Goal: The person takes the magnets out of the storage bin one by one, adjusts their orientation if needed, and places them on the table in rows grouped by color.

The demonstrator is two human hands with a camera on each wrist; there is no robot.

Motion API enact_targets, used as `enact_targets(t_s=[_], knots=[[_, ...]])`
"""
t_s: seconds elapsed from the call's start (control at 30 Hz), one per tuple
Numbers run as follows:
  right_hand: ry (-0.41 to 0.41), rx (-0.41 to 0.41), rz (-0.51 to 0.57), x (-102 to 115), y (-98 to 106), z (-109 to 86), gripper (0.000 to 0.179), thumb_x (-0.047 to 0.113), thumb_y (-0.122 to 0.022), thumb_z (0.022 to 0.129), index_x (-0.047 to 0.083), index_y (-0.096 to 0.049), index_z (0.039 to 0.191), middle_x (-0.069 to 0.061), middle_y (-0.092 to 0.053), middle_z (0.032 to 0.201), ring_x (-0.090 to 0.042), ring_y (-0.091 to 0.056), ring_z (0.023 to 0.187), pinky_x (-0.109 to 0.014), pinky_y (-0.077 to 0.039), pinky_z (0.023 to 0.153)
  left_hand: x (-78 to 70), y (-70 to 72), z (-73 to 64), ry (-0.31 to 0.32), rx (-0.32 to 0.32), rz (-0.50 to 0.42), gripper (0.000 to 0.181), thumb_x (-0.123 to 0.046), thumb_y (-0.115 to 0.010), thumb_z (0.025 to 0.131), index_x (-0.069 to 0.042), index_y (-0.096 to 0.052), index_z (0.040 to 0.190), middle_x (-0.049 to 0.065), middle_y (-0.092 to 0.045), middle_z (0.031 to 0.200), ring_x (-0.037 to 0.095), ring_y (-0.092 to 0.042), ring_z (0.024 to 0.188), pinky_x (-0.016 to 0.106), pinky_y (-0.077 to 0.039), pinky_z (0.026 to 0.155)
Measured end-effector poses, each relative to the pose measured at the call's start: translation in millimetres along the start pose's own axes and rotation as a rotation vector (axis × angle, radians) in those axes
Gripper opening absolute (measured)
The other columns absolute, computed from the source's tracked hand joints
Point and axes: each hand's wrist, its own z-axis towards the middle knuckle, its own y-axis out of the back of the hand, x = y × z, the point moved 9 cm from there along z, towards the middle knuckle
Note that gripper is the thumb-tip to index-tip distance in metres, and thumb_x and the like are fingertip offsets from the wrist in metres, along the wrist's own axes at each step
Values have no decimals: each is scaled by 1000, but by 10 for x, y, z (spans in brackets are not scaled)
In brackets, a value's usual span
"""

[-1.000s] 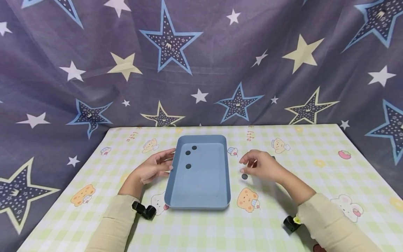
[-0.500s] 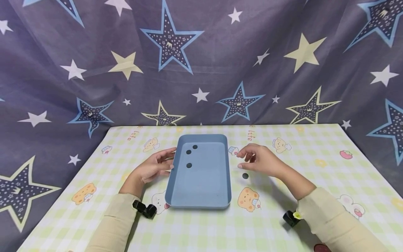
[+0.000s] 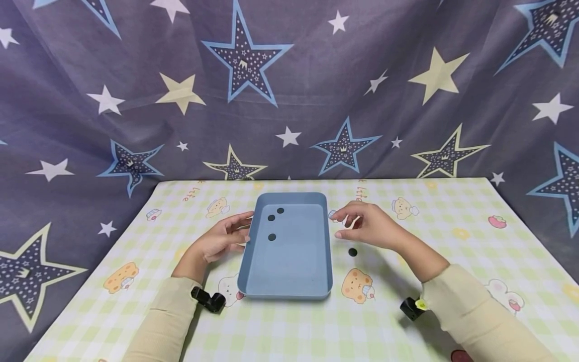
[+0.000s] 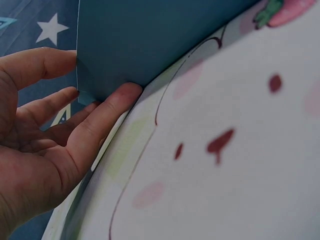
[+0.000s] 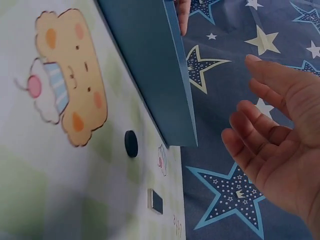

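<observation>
A blue rectangular tray lies on the table. Three small black discs are inside it: one disc at the back, another disc beside it, and a third disc nearer the middle. My left hand touches the tray's left wall with its fingers and thumb, loosely extended. To the right of the tray, my right hand hovers with loosely bent fingers and nothing between them. Another black disc lies on the cloth below this hand. Past it sits a small square dark-topped piece, hidden from the head view.
A checked tablecloth with printed cartoon animals covers the table. Behind the table's far edge hangs a dark curtain with stars. Black wrist cameras are strapped on both sleeves.
My right hand has moved left and slightly away from me, closer to the tray's right wall, leaving the loose disc where it was. The left hand has stayed at the tray.
</observation>
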Motion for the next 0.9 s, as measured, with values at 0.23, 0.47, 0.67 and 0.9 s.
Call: enact_targets(t_s=[0.23,0.47,0.67,0.9], knots=[[-3,8,13,57,-30,77,30,8,-81,79,7,-74,108,-6,-68,97,-21,-60,81,-35,-55,70,0,-2,1,4,-1,-4,75,6,-58,89,-4,-23,155,23,-27,154,37,-39,135,40,-54,84],[22,18,37,141,-65,145,32,10,-81,80,5,-73,110,-3,-67,101,-24,-60,83,-34,-55,70,-3,-6,1,2,-2,-9,76,6,-58,89,-4,-23,155,23,-27,154,35,-41,134,39,-55,83],[30,22,12,195,-75,202,33,9,-82,79,5,-72,110,-4,-67,102,-21,-62,83,-38,-56,71,3,-2,11,3,-7,-8,76,5,-59,89,-4,-23,155,24,-28,153,36,-41,133,40,-55,83],[32,67,18,248,-128,277,34,11,-80,81,5,-72,113,-3,-65,100,-23,-61,84,-36,-55,72,0,1,9,-1,-5,-4,75,6,-58,89,-3,-22,155,24,-27,153,34,-41,134,40,-54,83]])
